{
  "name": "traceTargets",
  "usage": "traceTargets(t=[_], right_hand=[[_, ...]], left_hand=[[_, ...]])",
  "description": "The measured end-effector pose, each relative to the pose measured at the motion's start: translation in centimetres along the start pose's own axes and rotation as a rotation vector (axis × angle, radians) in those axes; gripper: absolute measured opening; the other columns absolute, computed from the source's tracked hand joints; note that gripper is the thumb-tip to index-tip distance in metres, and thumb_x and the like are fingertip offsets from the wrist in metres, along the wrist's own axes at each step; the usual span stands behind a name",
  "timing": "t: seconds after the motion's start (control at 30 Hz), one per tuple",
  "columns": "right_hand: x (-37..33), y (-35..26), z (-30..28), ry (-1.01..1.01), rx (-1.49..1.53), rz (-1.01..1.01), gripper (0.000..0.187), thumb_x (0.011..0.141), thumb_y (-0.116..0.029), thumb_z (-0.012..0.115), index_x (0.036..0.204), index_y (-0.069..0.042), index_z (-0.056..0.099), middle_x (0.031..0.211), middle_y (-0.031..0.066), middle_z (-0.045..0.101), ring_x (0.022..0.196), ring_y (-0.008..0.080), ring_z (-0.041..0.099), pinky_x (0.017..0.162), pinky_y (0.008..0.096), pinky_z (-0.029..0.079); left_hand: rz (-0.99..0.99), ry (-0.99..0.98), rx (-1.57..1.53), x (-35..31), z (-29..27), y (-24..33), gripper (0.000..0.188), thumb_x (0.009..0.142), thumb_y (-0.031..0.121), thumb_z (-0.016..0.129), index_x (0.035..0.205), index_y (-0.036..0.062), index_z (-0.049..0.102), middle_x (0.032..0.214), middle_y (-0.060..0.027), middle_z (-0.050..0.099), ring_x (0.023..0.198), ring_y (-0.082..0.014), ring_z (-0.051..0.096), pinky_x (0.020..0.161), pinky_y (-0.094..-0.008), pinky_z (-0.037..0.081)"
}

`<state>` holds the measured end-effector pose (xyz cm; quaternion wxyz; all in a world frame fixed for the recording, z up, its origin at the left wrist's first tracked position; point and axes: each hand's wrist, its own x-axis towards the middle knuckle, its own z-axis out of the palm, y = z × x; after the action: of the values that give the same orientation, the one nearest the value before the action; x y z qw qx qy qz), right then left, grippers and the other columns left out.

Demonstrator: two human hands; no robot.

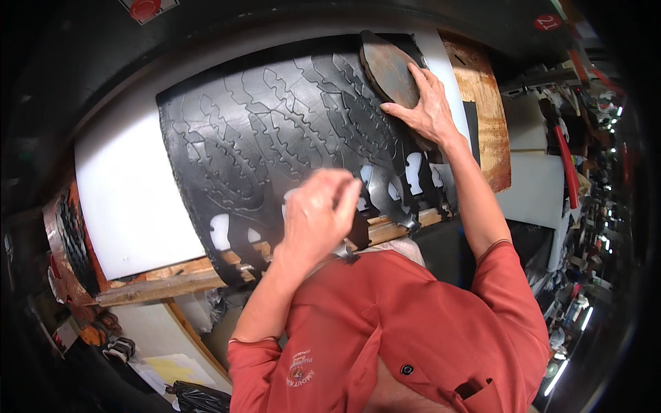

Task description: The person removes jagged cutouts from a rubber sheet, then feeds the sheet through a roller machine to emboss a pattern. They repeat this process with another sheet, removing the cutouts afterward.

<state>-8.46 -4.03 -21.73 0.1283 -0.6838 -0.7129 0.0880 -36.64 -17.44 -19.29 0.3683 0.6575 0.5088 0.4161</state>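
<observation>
In the head view, the black sheet (279, 131) lay across the white board (127, 199) from 10 to 1 o'clock of the frame centre, its surface marked with toothed, sole-like outlines. The sole-shaped die (390, 69) sat on the sheet at 1 o'clock, long axis pointing roughly from 11 to 5. The right hand (428, 107) held the die, thumb on its left side and fingers across its right side, in a moderately wide grip. The left hand (318, 212), near the centre, was blurred with its fingers bent inward; whether it held anything could not be told. Caution: a slack or one-sided right-hand grip could have let the die pivot, setting it over an adjoining outline. The sheet's near edge, cut into strips between 2 and 8 o'clock by way of 6, lay over the wooden rail (162, 288); a sleeve or wrist catching a strip could have dragged the sheet askew. Whether the die lay fully flat was unclear; any tilt could have produced uneven contact.
</observation>
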Motion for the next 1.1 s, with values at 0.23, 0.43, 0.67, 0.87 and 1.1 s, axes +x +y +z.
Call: traceTargets(t=[0.23,0.43,0.67,0.87,1.1], right_hand=[[0.9,-0.7,0.0,0.035,0.087,0.004,0.1,0.068,-0.047,0.091,0.151,-0.005,0.057,0.157,0.0287,0.045,0.147,0.0443,0.042,0.122,0.0512,0.039],[1.4,2.2,-2.3,-0.063,0.825,0.148,0.1,0.069,-0.039,0.096,0.153,-0.003,0.057,0.152,0.0249,0.056,0.139,0.0351,0.056,0.119,0.0412,0.042],[-0.2,8.3,-8.4,0.074,0.933,0.087,0.096,0.074,-0.028,0.096,0.155,-0.001,0.053,0.157,0.0252,0.053,0.146,0.0326,0.05,0.123,0.0403,0.039],[-3.4,13.4,-8.3,0.098,0.205,0.141,0.101,0.066,-0.043,0.095,0.155,-0.012,0.057,0.158,0.0313,0.047,0.15,0.0422,0.044,0.124,0.0479,0.037],[-4.2,16.0,-5.5,0.092,0.188,0.154,0.086,0.075,-0.04,0.089,0.15,-0.009,0.061,0.155,0.0296,0.049,0.143,0.0446,0.048,0.12,0.0499,0.04]], left_hand=[[0.185,0.014,0.441,4.8,0.8,-4.8,0.048,0.095,0.013,0.073,0.139,-0.0004,0.059,0.15,-0.0206,0.055,0.148,-0.0448,0.044,0.124,-0.0597,0.033],[0.168,0.071,0.453,4.0,1.4,-5.2,0.047,0.093,0.009,0.074,0.137,0.0003,0.061,0.145,-0.0201,0.062,0.144,-0.0434,0.051,0.123,-0.0577,0.035],[0.162,0.186,0.333,12.9,4.4,-4.9,0.044,0.094,0.014,0.075,0.133,-0.0028,0.064,0.134,-0.0258,0.067,0.131,-0.0436,0.06,0.116,-0.0494,0.045],[0.279,0.002,0.649,23.0,7.1,-7.2,0.066,0.091,0.028,0.081,0.146,-0.0016,0.059,0.14,-0.0229,0.064,0.133,-0.0392,0.058,0.115,-0.0475,0.047],[0.057,-0.283,0.819,27.4,6.2,-5.7,0.063,0.081,0.044,0.088,0.134,0.0118,0.074,0.133,-0.0175,0.069,0.123,-0.0357,0.064,0.106,-0.0442,0.052]])
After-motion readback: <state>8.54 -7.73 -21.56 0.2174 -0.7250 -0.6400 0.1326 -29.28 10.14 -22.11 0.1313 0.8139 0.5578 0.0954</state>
